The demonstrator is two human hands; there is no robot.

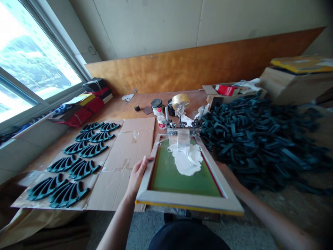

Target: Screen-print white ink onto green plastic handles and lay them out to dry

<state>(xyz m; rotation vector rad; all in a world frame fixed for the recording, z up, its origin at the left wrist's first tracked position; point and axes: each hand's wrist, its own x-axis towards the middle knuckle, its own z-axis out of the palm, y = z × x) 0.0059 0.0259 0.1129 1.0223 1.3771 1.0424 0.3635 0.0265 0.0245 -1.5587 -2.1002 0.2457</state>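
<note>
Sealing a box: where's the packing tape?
The roll of packing tape stands at the head view's top centre, beside a black tub, just beyond the screen's hinge clamps.

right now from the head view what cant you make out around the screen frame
Head view:
- Right hand: hidden behind the right side of the screen frame; only the right forearm shows.
- Surface under the screen: hidden by the frame and white ink.
- Bottle label: too small to read.

Dark clothing (188,238), bare forearms (117,222) and hands (137,175)
</note>
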